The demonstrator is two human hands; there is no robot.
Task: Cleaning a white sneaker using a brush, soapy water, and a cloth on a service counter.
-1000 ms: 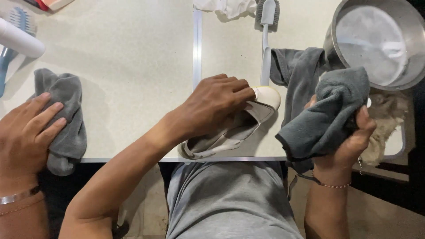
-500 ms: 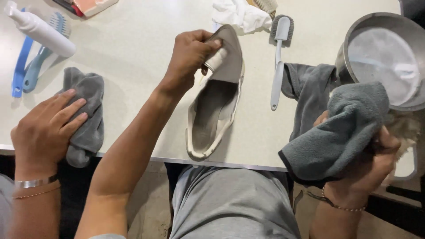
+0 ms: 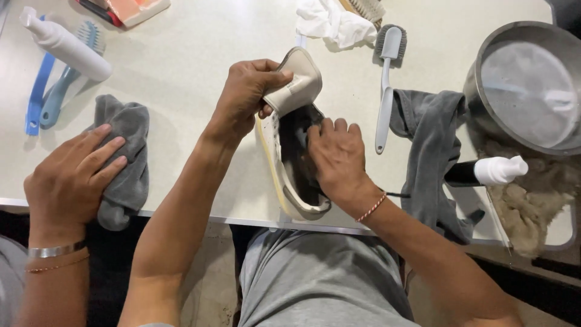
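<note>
On the pale tabletop (image 3: 181, 91) we see a beige shoe (image 3: 290, 151) lying near the front edge. The left hand (image 3: 245, 97) grips its heel end. The right hand (image 3: 339, 157) reaches inside, fingers (image 3: 330, 130) hidden, so we cannot tell their state. Another person's hand (image 3: 69, 175) covers a grey cloth (image 3: 127, 151).

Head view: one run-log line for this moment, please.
left hand: grips shoe tongue | right hand: inside shoe | co-worker's hand: on grey cloth
</note>
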